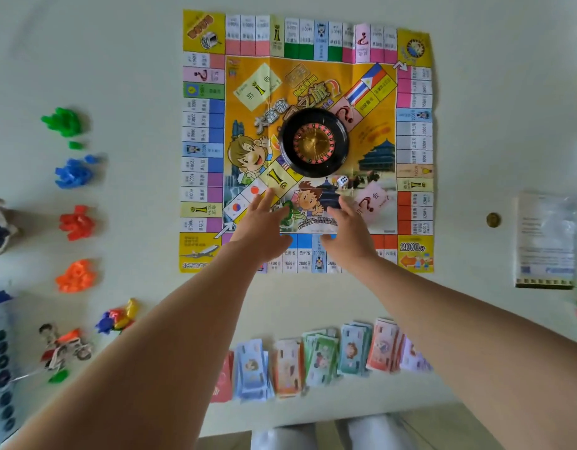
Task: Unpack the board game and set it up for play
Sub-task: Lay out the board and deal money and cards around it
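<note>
- pale tabletop [118, 60] carries everything; down its left side lie four loose piles of small plastic pieces, well apart from each other: green pile [62, 121] farthest, then blue pile [74, 173], red pile [76, 222], and orange pile [76, 276] nearest
- nearer still on the left, a cluster of cartoon figure tokens [64, 347]; just right of them a small bunch of mixed-colour plastic pawns [118, 316]
- colourful square paper game board [202, 125] lies unfolded and flat in the middle of the tabletop, creases showing; property squares run round its edge
- left hand [264, 227] reaches over the near part of the board, palm down, fingers straight and slightly spread; whether it presses the paper cannot be told
- black round roulette wheel with a gold centre [314, 142] stands on the middle of the board, beyond both hands
- row of paper banknote stacks [319, 355] in red, blue, orange, green and lilac lies side by side near the near edge of the tabletop, between the forearms
- white die [343, 180] rests on the board just near and right of the wheel
- right hand [347, 230] also lies palm down over the near part of the board, fingers extended and close together; it holds nothing
- small brass-coloured coin [493, 219] sits alone right of the board
- flat printed pack in clear plastic wrap [545, 238] lies farthest right
</note>
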